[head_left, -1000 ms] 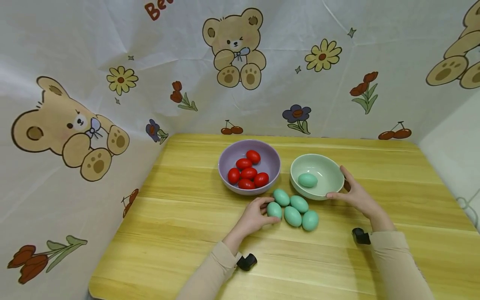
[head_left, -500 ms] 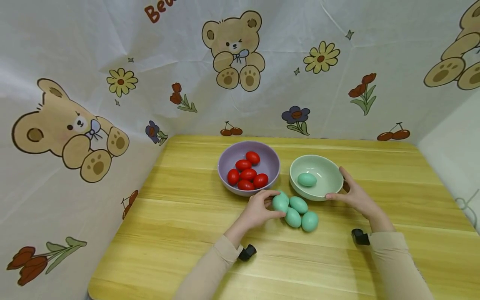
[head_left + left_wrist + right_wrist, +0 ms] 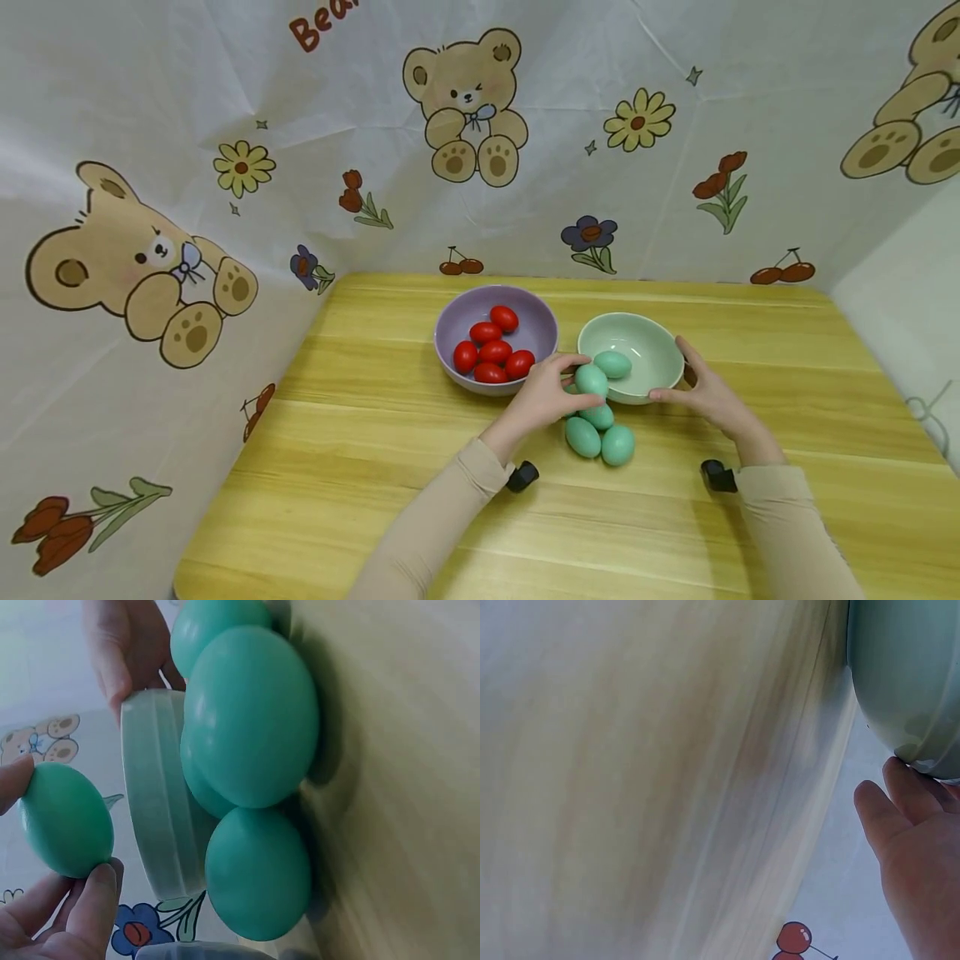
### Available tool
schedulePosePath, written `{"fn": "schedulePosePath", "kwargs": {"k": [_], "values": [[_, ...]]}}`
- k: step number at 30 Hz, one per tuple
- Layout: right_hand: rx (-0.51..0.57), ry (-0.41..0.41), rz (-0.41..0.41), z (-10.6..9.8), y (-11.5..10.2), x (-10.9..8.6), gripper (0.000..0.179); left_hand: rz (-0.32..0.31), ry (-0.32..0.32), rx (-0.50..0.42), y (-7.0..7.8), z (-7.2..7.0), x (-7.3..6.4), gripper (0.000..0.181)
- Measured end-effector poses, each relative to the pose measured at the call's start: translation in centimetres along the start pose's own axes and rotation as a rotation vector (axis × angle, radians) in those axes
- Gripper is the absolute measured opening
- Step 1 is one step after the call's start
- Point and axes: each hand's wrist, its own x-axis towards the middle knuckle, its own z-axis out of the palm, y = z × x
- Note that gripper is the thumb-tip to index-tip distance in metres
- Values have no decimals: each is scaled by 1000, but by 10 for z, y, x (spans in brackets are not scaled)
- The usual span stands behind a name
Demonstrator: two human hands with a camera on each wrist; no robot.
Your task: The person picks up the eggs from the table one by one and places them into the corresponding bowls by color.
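Note:
My left hand [image 3: 546,396] pinches a green egg [image 3: 591,382] between thumb and fingertips. This egg [image 3: 67,817] is off the table, beside the left rim of the pale green bowl [image 3: 654,358]. One green egg [image 3: 615,364] lies inside that bowl. My right hand [image 3: 716,402] holds the bowl's right side, thumb at the front rim and fingers along the outer wall. In the right wrist view its fingertips touch the bowl [image 3: 915,667]. Several more green eggs [image 3: 582,437] lie clustered on the table in front of the bowl, one partly hidden by my left hand.
A purple bowl [image 3: 540,329] with several red eggs [image 3: 496,352] stands left of the green bowl, close behind my left forearm and hand. Both bowls are on a wooden table [image 3: 360,433]. A bear-printed cloth [image 3: 322,92] hangs along the back and left.
My left hand took hold of a green egg from the cluster, lifted it, and carried it right and forward to the green bowl's rim. The right hand has stayed on the bowl.

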Motion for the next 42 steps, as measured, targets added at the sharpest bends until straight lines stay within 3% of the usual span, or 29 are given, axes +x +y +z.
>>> {"fn": "schedulePosePath", "kwargs": {"k": [5,15,23,30,42], "values": [[11,-3,4,1,-1,-1,106,11,30,45,4,1,19,61],[11,-1,6,1,-1,-1,106,-5,22,112,6,2,45,61],[7,-7,22,2,1,1,105,-61,30,223,7,9,62,60],[14,-11,12,1,2,0,104,-88,-16,367,13,19,72,58],[23,-15,-2,1,0,0,104,-98,-37,413,15,27,82,61]]}}
